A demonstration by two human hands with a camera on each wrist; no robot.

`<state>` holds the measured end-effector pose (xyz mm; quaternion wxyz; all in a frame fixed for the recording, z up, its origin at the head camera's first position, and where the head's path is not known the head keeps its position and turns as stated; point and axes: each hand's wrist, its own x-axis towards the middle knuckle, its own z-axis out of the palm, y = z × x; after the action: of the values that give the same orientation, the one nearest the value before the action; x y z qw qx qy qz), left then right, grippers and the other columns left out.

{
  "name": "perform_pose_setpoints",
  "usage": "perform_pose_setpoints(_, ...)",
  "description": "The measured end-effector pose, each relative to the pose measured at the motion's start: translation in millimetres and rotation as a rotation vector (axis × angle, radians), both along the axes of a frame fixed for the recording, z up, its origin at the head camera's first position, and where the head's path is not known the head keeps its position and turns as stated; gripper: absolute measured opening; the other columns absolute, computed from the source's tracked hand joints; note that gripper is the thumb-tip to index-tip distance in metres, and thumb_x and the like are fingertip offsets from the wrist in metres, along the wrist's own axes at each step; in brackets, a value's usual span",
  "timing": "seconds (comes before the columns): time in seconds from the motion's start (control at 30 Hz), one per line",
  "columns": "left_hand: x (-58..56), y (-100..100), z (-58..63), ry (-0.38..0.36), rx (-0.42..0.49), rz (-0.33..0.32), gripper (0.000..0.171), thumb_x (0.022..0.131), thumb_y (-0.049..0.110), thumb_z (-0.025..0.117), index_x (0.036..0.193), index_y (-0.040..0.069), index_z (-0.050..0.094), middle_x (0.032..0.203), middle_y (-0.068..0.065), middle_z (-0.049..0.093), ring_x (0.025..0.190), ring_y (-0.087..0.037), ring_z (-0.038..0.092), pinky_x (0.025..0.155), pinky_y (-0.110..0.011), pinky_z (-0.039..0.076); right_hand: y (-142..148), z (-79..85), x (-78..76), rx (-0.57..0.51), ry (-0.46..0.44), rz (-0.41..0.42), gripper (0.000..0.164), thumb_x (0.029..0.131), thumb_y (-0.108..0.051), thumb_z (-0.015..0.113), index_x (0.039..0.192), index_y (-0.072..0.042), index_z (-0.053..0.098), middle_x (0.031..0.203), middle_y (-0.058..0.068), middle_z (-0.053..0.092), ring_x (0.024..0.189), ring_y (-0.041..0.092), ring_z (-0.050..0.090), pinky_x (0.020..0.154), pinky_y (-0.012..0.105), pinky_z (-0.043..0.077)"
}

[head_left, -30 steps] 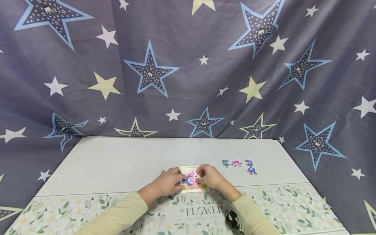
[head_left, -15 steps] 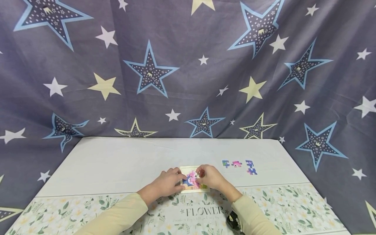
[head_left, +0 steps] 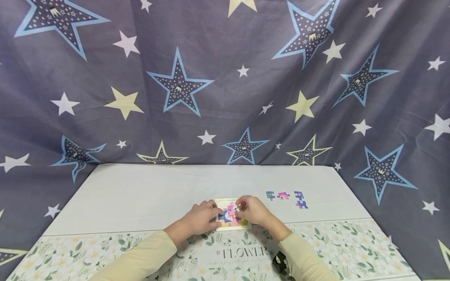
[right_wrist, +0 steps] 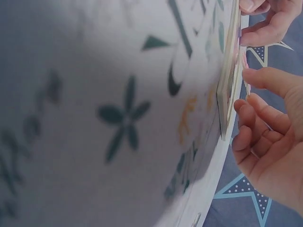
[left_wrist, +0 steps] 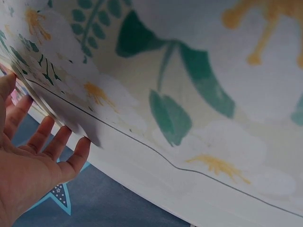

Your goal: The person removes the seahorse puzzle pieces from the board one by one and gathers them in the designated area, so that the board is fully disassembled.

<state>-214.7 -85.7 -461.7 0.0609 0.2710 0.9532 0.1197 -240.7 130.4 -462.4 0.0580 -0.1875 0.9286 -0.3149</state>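
Head view: left hand (head_left: 199, 219) relaxed, fingers spread at the tray's (head_left: 232, 228) left side; right hand (head_left: 254, 211) pinching a pink piece (head_left: 231, 210) over the tray's middle. I'd brace the tray, align the piece, then press flat, no forcing. Loose pieces (head_left: 283, 196) lie farther back, right, on the desk (head_left: 158, 195).

Enclosed at the back and sides by a dusky grey-purple curtain (head_left: 211, 39), scattered with white, pale yellow and blue-edged stars (head_left: 178, 82) and creased at the right. Meets a white tabletop (head_left: 147, 191) along a straight rear edge. Changes nearer the front, past a thin dark line (head_left: 105, 232), to a floral band (head_left: 351, 249) lettered "FLOWER". Lit softly, dimmer in the wrist views
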Motion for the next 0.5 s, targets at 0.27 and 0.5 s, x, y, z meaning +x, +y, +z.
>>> perform_pose_setpoints(0.27,0.0,0,-0.1,0.003,-0.001,0.002,0.041,0.089,0.045,0.057,0.124,0.022,0.06,0.115,-0.002,0.053,0.104,-0.019,0.051,0.086,-0.047,0.044,6,1.6,1.1,-0.007,0.003,-0.01,0.026,0.078,-0.014,0.074,0.1,-0.004,0.064,0.084,0.003,0.06,0.072,0.011,0.053,0.062,0.025,0.045)
perform_pose_setpoints(0.5,1.7,0,0.3,0.005,0.011,0.012,0.04,0.089,0.043,0.058,0.123,0.022,0.06,0.113,-0.001,0.053,0.102,-0.018,0.05,0.088,-0.051,0.043,15,1.9,1.4,-0.02,0.022,-0.004,0.025,0.078,-0.014,0.074,0.098,-0.004,0.064,0.083,0.003,0.06,0.072,0.011,0.052,0.065,0.026,0.045)
